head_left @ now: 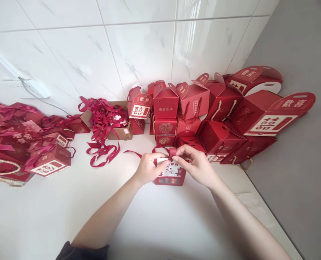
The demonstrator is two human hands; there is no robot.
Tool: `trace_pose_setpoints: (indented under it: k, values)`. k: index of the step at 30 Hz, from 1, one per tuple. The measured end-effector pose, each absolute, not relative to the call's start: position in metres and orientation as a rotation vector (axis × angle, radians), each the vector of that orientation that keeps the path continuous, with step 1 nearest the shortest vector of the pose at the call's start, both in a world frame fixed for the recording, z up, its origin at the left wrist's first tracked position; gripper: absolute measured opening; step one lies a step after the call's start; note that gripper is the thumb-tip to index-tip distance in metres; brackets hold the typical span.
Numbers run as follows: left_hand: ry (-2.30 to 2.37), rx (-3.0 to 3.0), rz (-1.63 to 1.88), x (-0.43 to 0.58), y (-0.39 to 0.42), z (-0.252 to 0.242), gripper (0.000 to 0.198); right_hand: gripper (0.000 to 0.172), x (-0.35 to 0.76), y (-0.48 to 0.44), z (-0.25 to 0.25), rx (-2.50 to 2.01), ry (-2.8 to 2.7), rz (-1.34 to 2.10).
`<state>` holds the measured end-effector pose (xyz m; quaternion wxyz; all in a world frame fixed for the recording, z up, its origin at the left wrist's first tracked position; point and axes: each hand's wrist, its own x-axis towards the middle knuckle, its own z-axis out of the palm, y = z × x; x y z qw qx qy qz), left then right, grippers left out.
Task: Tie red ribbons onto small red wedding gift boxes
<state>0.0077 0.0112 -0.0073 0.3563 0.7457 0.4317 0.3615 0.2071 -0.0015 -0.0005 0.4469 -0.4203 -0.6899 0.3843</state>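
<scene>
A small red gift box (171, 180) with a printed couple and a clear window strip stands upright on the white table. Both my hands are at its top. My left hand (151, 168) pinches the red ribbon (172, 153) from the left, thumb against the box's upper edge. From the right, my right hand (195, 164) grips the same ribbon between thumb and fingers. The ribbon forms a loop above the box, and a loose tail trails off to the left. My fingers partly cover the top of the box.
Stacked red gift boxes (164, 104) line the tiled wall, with larger ones (274, 112) beside the grey panel at right. A cardboard box (124, 133) overflows with tangled red ribbons (103, 119). More ribboned boxes (52, 159) crowd the left of the white table (68, 202).
</scene>
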Motion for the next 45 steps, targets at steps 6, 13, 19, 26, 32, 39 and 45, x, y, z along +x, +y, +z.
trace_pose_setpoints:
  k: [6, 13, 19, 26, 32, 39, 45]
  values:
    - [1.262, 1.91, 1.076, 0.017, 0.007, -0.013, 0.02, 0.01, 0.211, -0.007, 0.01, -1.019, -2.04, 0.244]
    - [1.419, 1.917, 1.188, 0.025, 0.0, -0.021, 0.02, 0.01, 0.196, -0.01, -0.002, -1.077, -2.177, -0.402]
    - [1.431, 2.003, 1.287, 0.032, -0.007, -0.025, 0.021, 0.017, 0.186, -0.012, -0.011, -1.191, -2.085, -0.494]
    - [1.419, 2.041, 1.354, 0.036, -0.008, -0.032, 0.023, 0.015, 0.18, -0.016, -0.013, -1.299, -1.832, -0.026]
    - [1.425, 1.972, 1.288, 0.036, -0.008, -0.028, 0.021, 0.021, 0.177, -0.016, -0.016, -1.312, -1.701, 0.258]
    - [1.303, 1.81, 1.148, 0.027, 0.001, -0.02, 0.02, 0.014, 0.201, -0.009, 0.001, -1.161, -1.806, 0.358]
    - [1.215, 1.789, 1.086, 0.022, 0.005, -0.018, 0.021, 0.015, 0.217, 0.0, 0.004, -1.063, -1.957, 0.437]
